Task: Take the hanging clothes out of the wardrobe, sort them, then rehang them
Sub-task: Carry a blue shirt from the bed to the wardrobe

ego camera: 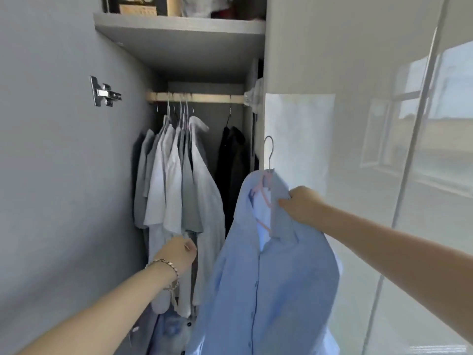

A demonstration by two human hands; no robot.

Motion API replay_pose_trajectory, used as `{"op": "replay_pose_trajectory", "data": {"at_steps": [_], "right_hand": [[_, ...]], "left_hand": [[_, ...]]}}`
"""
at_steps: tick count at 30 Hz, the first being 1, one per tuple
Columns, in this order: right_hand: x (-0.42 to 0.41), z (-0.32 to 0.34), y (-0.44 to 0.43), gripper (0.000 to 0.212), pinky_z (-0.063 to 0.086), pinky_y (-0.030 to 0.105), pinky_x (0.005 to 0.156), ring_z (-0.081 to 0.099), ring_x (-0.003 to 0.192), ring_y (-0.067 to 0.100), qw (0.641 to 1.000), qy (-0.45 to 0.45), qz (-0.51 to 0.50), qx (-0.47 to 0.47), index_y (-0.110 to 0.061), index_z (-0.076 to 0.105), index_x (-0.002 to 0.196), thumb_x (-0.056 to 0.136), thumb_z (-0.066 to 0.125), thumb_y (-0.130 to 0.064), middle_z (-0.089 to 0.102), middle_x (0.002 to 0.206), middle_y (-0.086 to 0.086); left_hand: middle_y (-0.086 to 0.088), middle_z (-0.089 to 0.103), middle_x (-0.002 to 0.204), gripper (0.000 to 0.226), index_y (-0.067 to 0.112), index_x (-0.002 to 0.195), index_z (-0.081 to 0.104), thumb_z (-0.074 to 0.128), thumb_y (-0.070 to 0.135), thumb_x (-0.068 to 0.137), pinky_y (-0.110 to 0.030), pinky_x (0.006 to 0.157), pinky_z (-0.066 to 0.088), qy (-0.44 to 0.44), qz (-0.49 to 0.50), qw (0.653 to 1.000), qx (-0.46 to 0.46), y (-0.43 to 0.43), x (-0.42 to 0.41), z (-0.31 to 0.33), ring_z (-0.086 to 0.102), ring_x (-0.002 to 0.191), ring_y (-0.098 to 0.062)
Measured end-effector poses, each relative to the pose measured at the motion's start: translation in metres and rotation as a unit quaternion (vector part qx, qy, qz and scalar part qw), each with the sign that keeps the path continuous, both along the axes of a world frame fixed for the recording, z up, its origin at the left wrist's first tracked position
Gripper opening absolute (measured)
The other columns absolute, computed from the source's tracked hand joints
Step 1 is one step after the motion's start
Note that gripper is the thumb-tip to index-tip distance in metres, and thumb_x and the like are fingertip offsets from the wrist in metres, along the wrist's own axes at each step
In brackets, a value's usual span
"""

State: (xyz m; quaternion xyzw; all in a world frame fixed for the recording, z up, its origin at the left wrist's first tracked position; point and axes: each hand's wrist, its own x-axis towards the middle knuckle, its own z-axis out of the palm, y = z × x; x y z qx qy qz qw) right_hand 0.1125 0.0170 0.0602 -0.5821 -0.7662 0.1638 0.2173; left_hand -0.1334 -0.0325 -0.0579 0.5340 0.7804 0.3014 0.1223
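Since the light-blue buttoned shirt (pixel 276 278) should handle limp and light, carry it by its pink wire-hooked hanger (pixel 266 198). The right hand (pixel 302 203) pinches its collar, outside the wardrobe (pixel 184 44). For the left hand (pixel 179 252), curled at the grey hanging shirts (pixel 179 188), grip cannot be determined.

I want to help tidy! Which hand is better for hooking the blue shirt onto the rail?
Right. The right hand has its grip on the blue shirt at the collar, with the hanger hook free above it. The left hand is low at the grey shirts, below the rail.
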Motion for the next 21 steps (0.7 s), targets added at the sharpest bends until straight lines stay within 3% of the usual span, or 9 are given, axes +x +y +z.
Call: {"op": "replay_pose_trajectory", "data": {"at_steps": [3,7,11,13,14,16,17,21], "right_hand": [[-0.018,0.021,0.03,0.033,0.029,0.022,0.046,0.04,0.052,0.016,0.999,0.009,0.031,0.018,-0.013,0.04,0.059,0.091,0.044,-0.019,0.042,0.06,0.001],[-0.049,0.044,0.062,0.037,0.026,0.023,0.047,0.033,0.052,0.015,0.995,0.009,0.09,0.035,-0.012,0.032,0.058,0.092,0.045,-0.018,0.035,0.061,0.001],[-0.088,0.057,0.094,0.032,0.035,0.026,0.056,0.043,0.071,0.023,0.994,0.005,0.102,0.05,-0.014,0.036,0.062,0.093,0.043,-0.014,0.036,0.066,0.001],[-0.102,0.065,0.108,0.021,0.039,0.03,0.073,0.042,0.085,0.024,0.994,0.007,0.092,0.065,-0.005,0.052,0.077,0.093,0.04,-0.01,0.044,0.072,0.004],[-0.109,0.07,0.115,0.022,0.04,0.031,0.081,0.044,0.091,0.025,0.995,0.0,0.079,0.065,0.0,0.058,0.097,0.094,0.038,-0.008,0.053,0.085,0.008],[-0.122,0.081,0.124,0.038,0.039,0.033,0.098,0.048,0.113,0.028,0.997,0.0,0.029,0.073,-0.003,0.046,0.131,0.096,0.033,-0.01,0.052,0.127,0.012],[-0.128,0.084,0.129,0.039,0.039,0.034,0.101,0.047,0.122,0.029,0.996,0.001,0.017,0.084,-0.003,0.042,0.134,0.096,0.033,-0.01,0.048,0.134,0.012],[-0.155,0.102,0.152,0.031,0.044,0.038,0.091,0.053,0.116,0.037,0.987,0.044,0.022,0.15,0.004,0.054,0.119,0.094,0.038,-0.006,0.056,0.123,0.022]], "left_hand": [[-0.002,0.062,0.086,0.025,0.018,0.078,0.059,0.04,0.009,0.093,-0.023,0.071,0.044,-0.033,0.014,0.999,0.019,0.018,-0.009,0.011,0.058,0.082,-0.018],[-0.003,0.064,0.085,0.024,0.015,0.082,0.063,0.041,0.009,0.09,-0.026,0.071,0.048,-0.041,0.04,0.997,0.044,0.042,-0.017,0.025,0.062,0.082,-0.022],[0.002,0.06,0.083,0.022,0.015,0.089,0.063,0.042,0.008,0.089,-0.023,0.064,0.044,-0.017,0.06,0.997,0.05,0.059,-0.027,0.039,0.057,0.076,-0.017],[0.003,0.059,0.078,0.023,0.019,0.085,0.06,0.041,0.007,0.088,-0.021,0.055,0.04,-0.024,0.063,0.996,0.054,0.067,-0.034,0.045,0.053,0.066,-0.013],[0.003,0.059,0.079,0.024,0.021,0.082,0.059,0.04,0.007,0.088,-0.02,0.053,0.039,-0.027,0.06,0.996,0.056,0.073,-0.039,0.049,0.052,0.064,-0.013],[0.004,0.061,0.081,0.027,0.027,0.076,0.055,0.041,0.007,0.086,-0.021,0.055,0.04,-0.032,0.051,0.996,0.063,0.083,-0.05,0.057,0.054,0.066,-0.014],[0.006,0.061,0.081,0.028,0.029,0.074,0.054,0.041,0.006,0.086,-0.021,0.058,0.042,-0.03,0.048,0.996,0.068,0.089,-0.056,0.062,0.056,0.07,-0.015],[0.006,0.059,0.078,0.028,0.027,0.071,0.052,0.044,0.005,0.085,-0.031,0.074,0.051,-0.046,0.029,0.994,0.094,0.114,-0.084,0.087,0.063,0.084,-0.022]]}}
